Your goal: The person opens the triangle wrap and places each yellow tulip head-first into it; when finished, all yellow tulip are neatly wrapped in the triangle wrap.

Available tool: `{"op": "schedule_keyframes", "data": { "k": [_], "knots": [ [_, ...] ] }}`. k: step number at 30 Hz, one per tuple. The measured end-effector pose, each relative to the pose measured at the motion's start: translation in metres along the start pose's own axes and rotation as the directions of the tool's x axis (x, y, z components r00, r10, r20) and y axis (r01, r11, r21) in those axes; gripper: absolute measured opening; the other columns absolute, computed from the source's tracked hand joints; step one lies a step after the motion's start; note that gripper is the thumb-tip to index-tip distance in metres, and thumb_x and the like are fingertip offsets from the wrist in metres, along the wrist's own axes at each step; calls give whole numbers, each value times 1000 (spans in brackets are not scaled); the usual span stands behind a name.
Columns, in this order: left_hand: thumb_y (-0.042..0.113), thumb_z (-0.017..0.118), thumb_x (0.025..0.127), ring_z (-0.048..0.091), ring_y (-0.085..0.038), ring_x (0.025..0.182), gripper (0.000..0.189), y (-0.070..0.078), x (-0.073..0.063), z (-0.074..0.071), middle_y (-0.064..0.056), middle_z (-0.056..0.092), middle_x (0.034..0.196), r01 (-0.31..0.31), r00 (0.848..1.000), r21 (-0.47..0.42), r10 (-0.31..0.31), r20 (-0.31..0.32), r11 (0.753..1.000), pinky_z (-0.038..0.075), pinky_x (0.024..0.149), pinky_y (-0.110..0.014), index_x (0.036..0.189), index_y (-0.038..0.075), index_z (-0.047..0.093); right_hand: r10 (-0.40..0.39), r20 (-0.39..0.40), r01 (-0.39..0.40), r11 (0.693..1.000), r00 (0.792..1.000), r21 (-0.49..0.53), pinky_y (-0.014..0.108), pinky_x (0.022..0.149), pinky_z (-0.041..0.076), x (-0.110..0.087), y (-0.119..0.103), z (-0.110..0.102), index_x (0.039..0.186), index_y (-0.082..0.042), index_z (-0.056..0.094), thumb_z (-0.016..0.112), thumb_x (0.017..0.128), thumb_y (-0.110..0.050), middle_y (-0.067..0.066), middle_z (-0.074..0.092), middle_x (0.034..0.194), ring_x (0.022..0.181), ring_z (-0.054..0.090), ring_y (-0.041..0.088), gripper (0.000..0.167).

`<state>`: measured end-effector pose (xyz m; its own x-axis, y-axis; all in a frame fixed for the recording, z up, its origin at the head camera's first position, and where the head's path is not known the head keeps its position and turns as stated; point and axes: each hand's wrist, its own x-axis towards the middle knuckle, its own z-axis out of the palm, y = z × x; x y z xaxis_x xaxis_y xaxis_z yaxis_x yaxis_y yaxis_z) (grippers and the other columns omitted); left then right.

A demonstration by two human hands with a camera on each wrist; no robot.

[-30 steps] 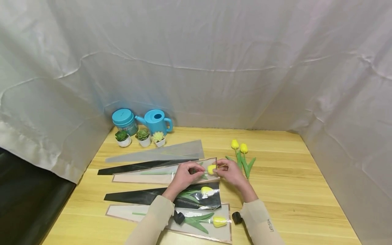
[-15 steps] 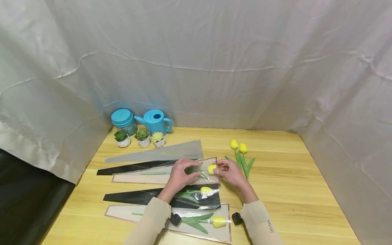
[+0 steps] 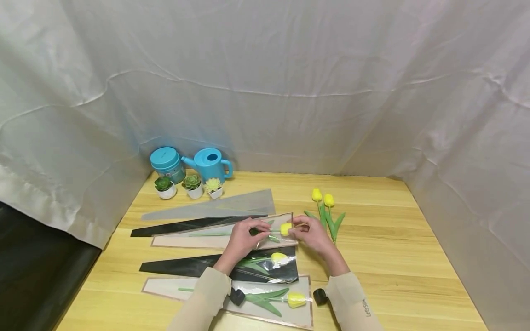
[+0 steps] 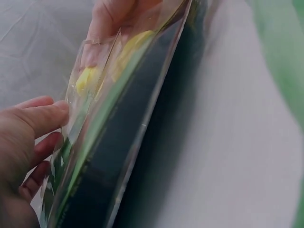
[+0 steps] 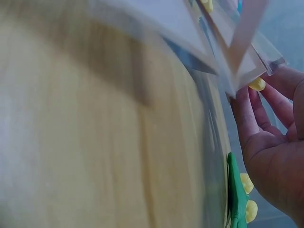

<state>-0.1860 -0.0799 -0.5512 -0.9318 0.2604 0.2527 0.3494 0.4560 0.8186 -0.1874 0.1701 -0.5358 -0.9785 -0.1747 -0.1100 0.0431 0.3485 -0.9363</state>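
Note:
A yellow artificial tulip (image 3: 285, 229) lies inside a clear-fronted, pinkish-white flower sleeve (image 3: 178, 240), its bloom near the wide right end. My right hand (image 3: 313, 235) pinches the bloom at the sleeve's mouth; in the right wrist view a bit of yellow petal shows between the fingers. My left hand (image 3: 242, 240) is over the stem and leaves, its fingertips pinching the sleeve's clear film. Below lie a black sleeve (image 3: 174, 265) and a white sleeve (image 3: 161, 284), each with a yellow tulip in it. My left forearm covers part of both.
Two loose tulips (image 3: 329, 201) lie to the right of my right hand. Behind the sleeves are another black sleeve (image 3: 165, 228) and a grey one (image 3: 244, 202). Three potted succulents (image 3: 192, 186), a blue watering can (image 3: 210, 163) and a blue-lidded jar (image 3: 166, 161) stand at the back left.
My left hand first shifted slightly left off the stem, then its fingers came together on the sleeve's film. The right hand keeps its pinch on the bloom.

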Motion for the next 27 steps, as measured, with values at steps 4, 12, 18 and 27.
{"op": "schedule_keyframes", "data": {
  "k": [4, 12, 18, 27],
  "knots": [
    [20, 83, 89, 71, -8, 91, 15, 0, -1, 1, 10, 79, 97, -22, 1000, -36, 22, -3, 999, 58, 86, -32, 104, 19, 82, -20, 14, 20, 1000, 1000, -6, 27, 77, 62, -1, -2, 2, 116, -5, 75, 77, 91, -4, 17, 73, 121, 95, 75, 21, 26],
    [17, 83, 89, 70, -5, 83, 13, 0, -1, 2, 11, 79, 93, -4, 1000, -94, 5, 3, 996, 57, 77, -25, 103, 17, 82, -36, 41, 37, 999, 998, -20, 27, 82, 61, -1, -1, 3, 113, -5, 74, 74, 94, -5, 17, 71, 128, 101, 75, 24, 19],
    [17, 83, 89, 70, -6, 83, 13, 0, -2, 2, 11, 79, 93, 4, 1000, -98, -4, 8, 995, 57, 76, -25, 102, 15, 82, -29, 31, 29, 1000, 999, -11, 31, 86, 61, -1, 2, 1, 114, -6, 75, 75, 94, -7, 15, 71, 130, 104, 73, 25, 21],
    [17, 83, 89, 70, -5, 83, 12, -2, -2, 1, 10, 79, 95, 2, 1000, -75, -1, 10, 997, 58, 76, -25, 101, 16, 82, -26, 17, 26, 1000, 1000, 3, 31, 90, 60, -6, 4, -4, 124, -5, 72, 74, 95, -10, 15, 71, 127, 107, 70, 25, 29]
  ]
}}
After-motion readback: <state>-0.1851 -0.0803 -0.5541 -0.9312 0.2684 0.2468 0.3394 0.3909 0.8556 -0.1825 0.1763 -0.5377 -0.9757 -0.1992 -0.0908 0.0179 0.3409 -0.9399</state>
